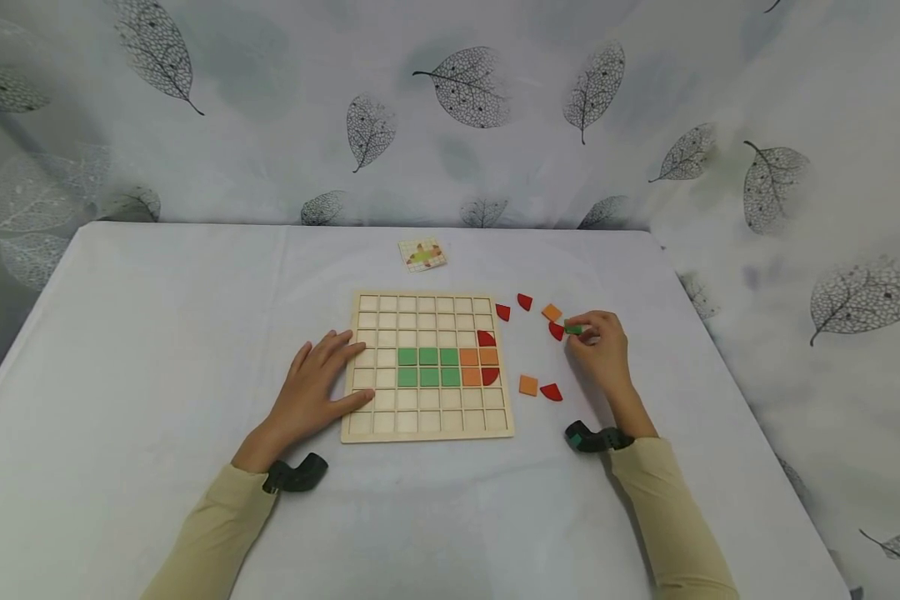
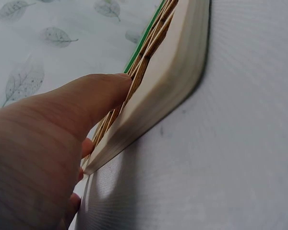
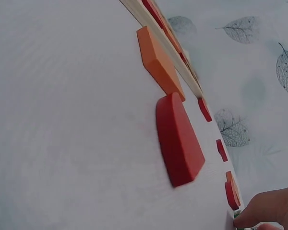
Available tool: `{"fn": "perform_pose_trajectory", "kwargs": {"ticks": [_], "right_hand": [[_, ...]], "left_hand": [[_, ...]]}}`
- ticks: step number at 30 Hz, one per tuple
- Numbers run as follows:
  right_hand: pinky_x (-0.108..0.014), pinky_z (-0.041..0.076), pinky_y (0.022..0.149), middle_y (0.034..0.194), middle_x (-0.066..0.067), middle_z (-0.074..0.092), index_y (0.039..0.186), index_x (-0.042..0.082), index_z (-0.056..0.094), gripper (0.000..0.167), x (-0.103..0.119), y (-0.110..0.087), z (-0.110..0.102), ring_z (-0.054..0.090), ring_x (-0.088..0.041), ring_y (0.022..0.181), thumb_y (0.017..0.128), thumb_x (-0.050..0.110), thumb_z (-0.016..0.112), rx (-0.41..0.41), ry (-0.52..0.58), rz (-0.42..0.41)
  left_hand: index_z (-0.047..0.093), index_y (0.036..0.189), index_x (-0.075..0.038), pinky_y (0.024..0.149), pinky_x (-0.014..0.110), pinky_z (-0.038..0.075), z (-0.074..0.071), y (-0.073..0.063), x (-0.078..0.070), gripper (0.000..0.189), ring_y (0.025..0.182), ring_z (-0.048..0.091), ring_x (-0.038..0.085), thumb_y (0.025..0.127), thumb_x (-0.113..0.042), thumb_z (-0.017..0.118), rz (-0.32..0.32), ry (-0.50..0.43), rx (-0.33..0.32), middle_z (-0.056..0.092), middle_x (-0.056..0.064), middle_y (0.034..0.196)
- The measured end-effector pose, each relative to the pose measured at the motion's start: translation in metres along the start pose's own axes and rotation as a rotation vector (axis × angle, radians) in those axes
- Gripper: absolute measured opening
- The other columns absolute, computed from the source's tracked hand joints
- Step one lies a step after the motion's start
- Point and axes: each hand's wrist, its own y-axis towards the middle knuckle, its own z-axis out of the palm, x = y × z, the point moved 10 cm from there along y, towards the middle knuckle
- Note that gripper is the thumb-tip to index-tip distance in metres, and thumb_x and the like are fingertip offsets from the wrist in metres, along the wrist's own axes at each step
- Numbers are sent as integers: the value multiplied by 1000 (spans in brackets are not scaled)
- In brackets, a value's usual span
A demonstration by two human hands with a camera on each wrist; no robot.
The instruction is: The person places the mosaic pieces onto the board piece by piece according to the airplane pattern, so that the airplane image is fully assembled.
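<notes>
The left hand (image 1: 317,385) is resting, fingers spread, on the left edge of the wooden grid board (image 1: 427,437), where six green squares (image 1: 428,357) are lying left of three orange squares (image 1: 470,377) and two red pieces (image 1: 490,377); farther right, loose red pieces (image 1: 551,392) and loose orange squares (image 1: 528,385) are lying, and the right hand (image 1: 604,346) is pinching a green piece (image 1: 573,330) near them
</notes>
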Motion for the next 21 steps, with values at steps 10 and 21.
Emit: {"fn": "perform_pose_trajectory", "kwargs": {"ticks": [10, 21], "right_hand": [[-21, 43, 76, 123, -23, 58, 117, -4, 65, 30, -12, 2, 4, 58, -34, 98, 88, -3, 60, 104, -43, 101], [-25, 43, 70, 106, -21, 62, 106, -4, 70, 19, -12, 0, 3, 57, -29, 87, 88, 2, 65, 107, -107, 88]], "left_hand": [[45, 145, -10, 119, 53, 5, 0, 1, 0, 75, 148, 17, 33, 84, -44, 72, -6, -6, 1, 32, 13, 155], [45, 144, -10, 119, 53, 4, -1, 0, 0, 74, 148, 17, 34, 84, -41, 73, -4, -27, -3, 32, 13, 156]]}}
